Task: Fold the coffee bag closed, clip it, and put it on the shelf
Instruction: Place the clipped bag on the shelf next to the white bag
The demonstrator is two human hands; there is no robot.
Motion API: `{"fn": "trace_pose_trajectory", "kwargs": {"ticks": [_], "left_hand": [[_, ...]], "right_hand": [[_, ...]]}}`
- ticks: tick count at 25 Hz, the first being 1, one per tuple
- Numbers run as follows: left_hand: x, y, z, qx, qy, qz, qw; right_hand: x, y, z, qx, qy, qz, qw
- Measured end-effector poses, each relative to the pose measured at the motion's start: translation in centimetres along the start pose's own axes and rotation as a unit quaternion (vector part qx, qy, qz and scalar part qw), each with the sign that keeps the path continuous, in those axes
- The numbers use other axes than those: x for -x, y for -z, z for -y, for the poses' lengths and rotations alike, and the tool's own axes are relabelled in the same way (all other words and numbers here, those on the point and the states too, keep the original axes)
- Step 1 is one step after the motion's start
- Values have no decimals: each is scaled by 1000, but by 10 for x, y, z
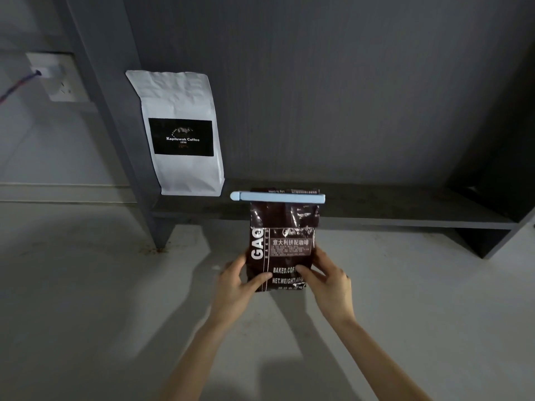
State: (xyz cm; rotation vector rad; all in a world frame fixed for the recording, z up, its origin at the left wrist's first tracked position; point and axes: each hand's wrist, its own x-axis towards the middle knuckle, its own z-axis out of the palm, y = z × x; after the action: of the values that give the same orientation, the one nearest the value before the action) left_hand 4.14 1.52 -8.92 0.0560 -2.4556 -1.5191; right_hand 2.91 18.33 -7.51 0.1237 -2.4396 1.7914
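Observation:
A dark brown coffee bag point(282, 244) with white print stands upright, held from both sides near its bottom. A pale blue clip point(277, 196) is clamped across its folded top. My left hand point(238, 280) grips the bag's lower left edge, thumb on the front. My right hand point(325, 277) grips the lower right edge the same way. The bag is just in front of the low dark grey shelf point(390, 214), its top overlapping the shelf board in view.
A white coffee bag point(181, 134) with a black label stands at the shelf's left end against a dark upright post point(115, 125). A wall socket point(59, 78) with a cable is on the left wall. The pale counter point(86, 299) spreads below the shelf.

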Motion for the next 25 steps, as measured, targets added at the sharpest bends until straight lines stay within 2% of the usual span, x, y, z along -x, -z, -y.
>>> {"fn": "trace_pose_trajectory", "kwargs": {"ticks": [8,12,17,21,25], "left_hand": [[-76,26,-41,-19,-63,-38,997],[-111,33,-47,3,-41,-64,997],[-145,43,-36,8,-27,-54,998],[-158,44,-23,-36,-26,-66,997],[-160,31,-16,-50,-11,-144,988]], "right_hand": [[-71,5,63,-20,81,-16,996],[-104,-7,74,-22,93,-24,995],[-140,-34,71,-17,90,-24,996],[-157,-54,57,-15,64,-14,998],[-165,-57,53,-6,65,-13,998]]}}
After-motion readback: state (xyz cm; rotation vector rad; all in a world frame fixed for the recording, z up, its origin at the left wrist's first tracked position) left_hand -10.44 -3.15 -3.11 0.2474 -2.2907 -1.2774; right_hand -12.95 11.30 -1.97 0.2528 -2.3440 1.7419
